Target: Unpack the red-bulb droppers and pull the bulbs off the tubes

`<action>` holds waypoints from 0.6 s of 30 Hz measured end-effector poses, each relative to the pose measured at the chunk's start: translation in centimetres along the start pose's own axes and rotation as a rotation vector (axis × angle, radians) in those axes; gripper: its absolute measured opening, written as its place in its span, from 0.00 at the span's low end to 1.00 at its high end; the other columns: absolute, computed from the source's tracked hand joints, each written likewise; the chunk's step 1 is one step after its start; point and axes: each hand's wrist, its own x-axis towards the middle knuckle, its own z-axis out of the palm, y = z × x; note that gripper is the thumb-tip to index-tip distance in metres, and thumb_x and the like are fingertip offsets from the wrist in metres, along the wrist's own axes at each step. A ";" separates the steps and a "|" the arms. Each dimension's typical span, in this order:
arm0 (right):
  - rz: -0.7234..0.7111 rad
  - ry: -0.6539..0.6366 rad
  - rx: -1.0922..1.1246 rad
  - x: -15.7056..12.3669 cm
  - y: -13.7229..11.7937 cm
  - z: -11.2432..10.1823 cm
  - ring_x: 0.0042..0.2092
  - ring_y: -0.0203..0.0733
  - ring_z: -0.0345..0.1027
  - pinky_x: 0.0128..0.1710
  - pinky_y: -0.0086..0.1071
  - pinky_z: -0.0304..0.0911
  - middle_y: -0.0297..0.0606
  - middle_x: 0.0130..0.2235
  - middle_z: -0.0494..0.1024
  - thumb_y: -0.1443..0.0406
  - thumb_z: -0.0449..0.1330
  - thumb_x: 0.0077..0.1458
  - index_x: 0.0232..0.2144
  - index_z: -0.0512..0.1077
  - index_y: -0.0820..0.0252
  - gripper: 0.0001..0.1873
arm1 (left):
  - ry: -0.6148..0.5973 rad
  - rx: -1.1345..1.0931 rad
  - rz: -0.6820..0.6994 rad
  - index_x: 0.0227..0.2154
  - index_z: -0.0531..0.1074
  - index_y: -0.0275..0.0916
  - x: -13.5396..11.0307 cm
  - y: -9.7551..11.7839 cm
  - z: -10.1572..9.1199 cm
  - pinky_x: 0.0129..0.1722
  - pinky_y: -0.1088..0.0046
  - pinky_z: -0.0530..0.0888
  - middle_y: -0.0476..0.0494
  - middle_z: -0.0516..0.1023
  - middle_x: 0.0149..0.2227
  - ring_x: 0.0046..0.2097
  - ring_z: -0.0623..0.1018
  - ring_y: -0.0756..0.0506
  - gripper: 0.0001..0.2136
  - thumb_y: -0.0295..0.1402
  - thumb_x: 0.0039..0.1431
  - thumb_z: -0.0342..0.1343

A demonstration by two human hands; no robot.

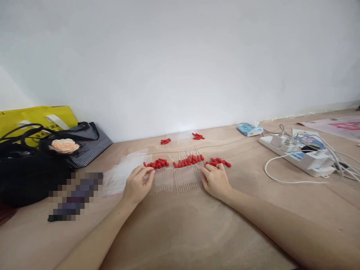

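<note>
Side by side on the table lie two rows of thin clear tubes. Red rubber bulbs on slim clear stems lie across the top of the right-hand row. My left hand is at the left end of the rows, thumb and fingertips drawn together beside a pile of red bulbs. At the right end is my right hand, its fingertips closed at the edge of the tubes. Behind its knuckles lies another pile of red bulbs. What either fingertip pinch holds is too small to make out.
Clear plastic bags lie to the left, near a black bag with a flower and a yellow bag. A white power strip with cables and a blue tissue pack are on the right. More tubes lie near the wall.
</note>
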 end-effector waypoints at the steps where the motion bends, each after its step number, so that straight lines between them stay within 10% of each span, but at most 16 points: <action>1: 0.007 -0.016 -0.008 0.1 0.0 0.0 0.30 0.36 0.60 0.35 0.34 0.41 0.38 0.29 0.71 0.69 0.47 0.53 0.41 0.69 0.59 0.16 | -0.035 -0.034 0.027 0.29 0.70 0.37 -0.3 0.6 0.1 0.36 0.74 0.68 0.45 0.72 0.29 0.33 0.71 0.49 0.09 0.34 0.54 0.46; 18: 0.166 -0.092 0.102 2.2 1.7 -0.6 0.31 0.37 0.62 0.35 0.34 0.40 0.37 0.32 0.74 0.65 0.48 0.52 0.31 0.72 0.57 0.12 | -0.204 -0.138 -0.147 0.28 0.69 0.38 -1.5 1.4 1.2 0.26 0.74 0.68 0.46 0.71 0.30 0.27 0.70 0.50 0.09 0.36 0.53 0.47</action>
